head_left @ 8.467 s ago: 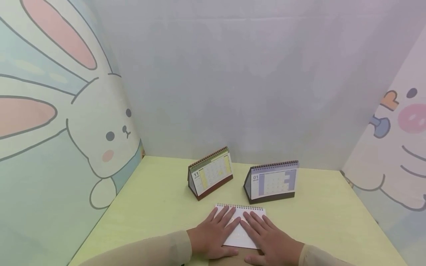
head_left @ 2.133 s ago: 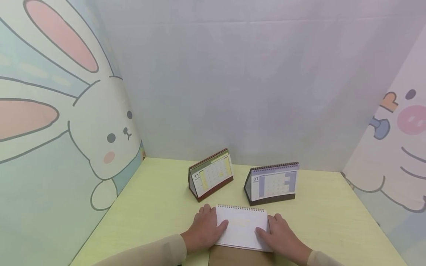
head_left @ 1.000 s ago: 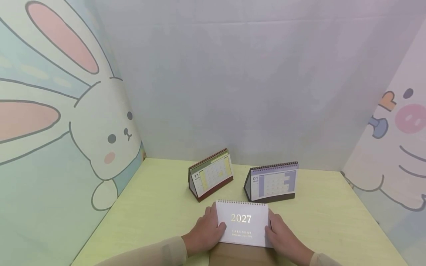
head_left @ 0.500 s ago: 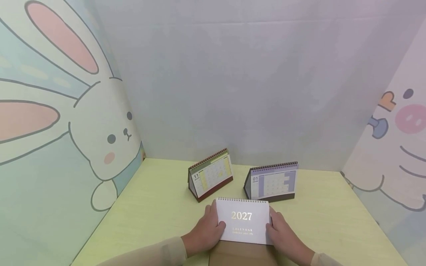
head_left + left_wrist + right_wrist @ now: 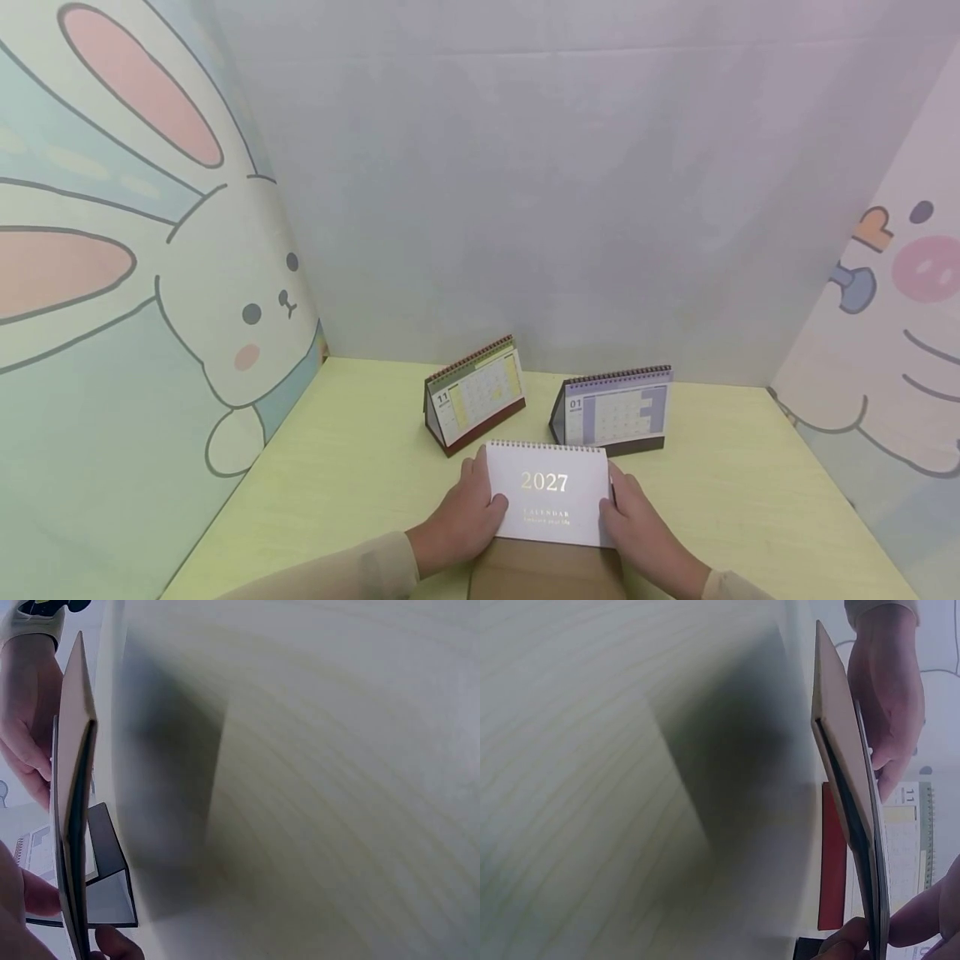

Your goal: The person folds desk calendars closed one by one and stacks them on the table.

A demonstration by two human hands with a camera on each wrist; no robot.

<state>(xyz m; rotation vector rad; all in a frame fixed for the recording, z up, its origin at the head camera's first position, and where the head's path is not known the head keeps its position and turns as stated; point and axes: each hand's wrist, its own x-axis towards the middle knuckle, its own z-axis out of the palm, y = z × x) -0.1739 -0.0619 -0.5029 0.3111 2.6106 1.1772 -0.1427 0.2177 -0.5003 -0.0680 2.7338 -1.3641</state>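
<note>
Between both hands is a white spiral-bound desk calendar point(image 5: 545, 500), its cover printed "2027" in gold. A brown cardboard base point(image 5: 547, 571) extends from its lower edge toward the person. My left hand point(image 5: 463, 517) grips the left side, thumb on the cover and fingers behind. On the opposite side my right hand point(image 5: 641, 527) holds the edge the same way. Seen edge-on in the left wrist view, the folded base point(image 5: 75, 750) is raised off the table, with a shadow below. The right wrist view shows fingers point(image 5: 847, 937) and thumb pinching the calendar's edge.
Behind, on the pale yellow table point(image 5: 337, 467), stand two tent-shaped desk calendars: a green-topped one with a red base point(image 5: 480, 396) at left and a purple one with a black base point(image 5: 618, 412) at right. Cartoon-printed side walls point(image 5: 225, 333) and a grey backdrop point(image 5: 525, 208) enclose the table.
Earlier both hands lay flat on the calendar's page; they then moved to its sides and gripped it. The gold-printed cover came into view, and the calendar has risen and tilted up slightly.
</note>
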